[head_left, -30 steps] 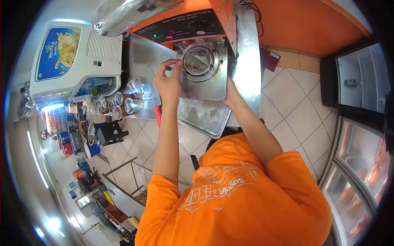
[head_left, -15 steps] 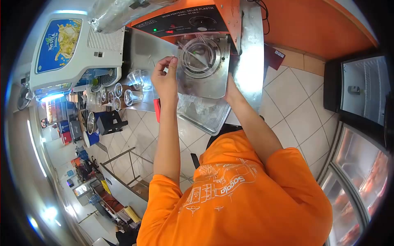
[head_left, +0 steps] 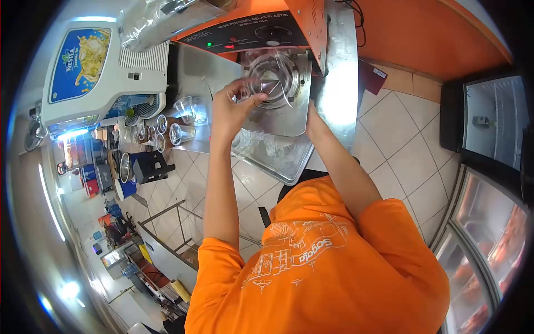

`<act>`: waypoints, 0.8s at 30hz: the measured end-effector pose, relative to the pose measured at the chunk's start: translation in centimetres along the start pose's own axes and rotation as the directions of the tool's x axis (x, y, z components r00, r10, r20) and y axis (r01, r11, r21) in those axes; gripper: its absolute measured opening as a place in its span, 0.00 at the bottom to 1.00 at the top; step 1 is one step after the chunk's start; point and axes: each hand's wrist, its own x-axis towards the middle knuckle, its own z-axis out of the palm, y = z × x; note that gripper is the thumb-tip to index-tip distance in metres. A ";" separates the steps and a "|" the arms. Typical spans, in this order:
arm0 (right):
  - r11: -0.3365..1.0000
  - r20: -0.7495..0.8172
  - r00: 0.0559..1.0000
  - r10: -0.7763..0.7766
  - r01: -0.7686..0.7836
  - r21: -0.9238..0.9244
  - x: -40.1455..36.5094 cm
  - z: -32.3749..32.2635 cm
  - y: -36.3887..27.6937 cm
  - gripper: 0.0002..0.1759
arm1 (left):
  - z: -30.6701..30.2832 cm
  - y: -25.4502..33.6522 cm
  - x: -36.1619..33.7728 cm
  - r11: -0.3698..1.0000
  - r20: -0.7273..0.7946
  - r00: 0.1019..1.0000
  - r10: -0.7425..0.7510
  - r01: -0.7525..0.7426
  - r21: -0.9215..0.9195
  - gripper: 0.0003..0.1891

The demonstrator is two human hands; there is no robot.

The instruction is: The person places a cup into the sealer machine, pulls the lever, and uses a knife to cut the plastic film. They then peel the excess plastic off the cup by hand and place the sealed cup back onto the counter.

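Note:
An orange cup-sealing machine [head_left: 245, 33] with a black control panel stands at the top centre. Its metal plate [head_left: 286, 119] sticks out toward me and holds a clear plastic cup [head_left: 273, 80] in a round ring. My left hand [head_left: 240, 106] is at the left side of the cup, thumb and fingers curled at its rim; whether they grip the cup or clear film there is hard to make out. My right hand [head_left: 312, 118] is mostly hidden beneath the right edge of the plate, so its fingers do not show.
Several clear cups [head_left: 181, 133] stand on the metal counter [head_left: 194, 69] at the left, near a white drink dispenser [head_left: 105, 67]. A metal tray [head_left: 278, 161] lies below the plate. A roll of clear film [head_left: 161, 25] hangs at the top left.
My left hand has moved right, from beside the plate to the cup in the ring. My right hand stays at the plate's edge.

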 end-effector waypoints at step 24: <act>0.899 -0.441 0.796 -0.413 0.435 -0.056 -1.1 -5.3 4.4 0.22 | 0.4 -4.3 3.5 0.816 -0.008 0.893 0.451 -0.416 -0.401 0.08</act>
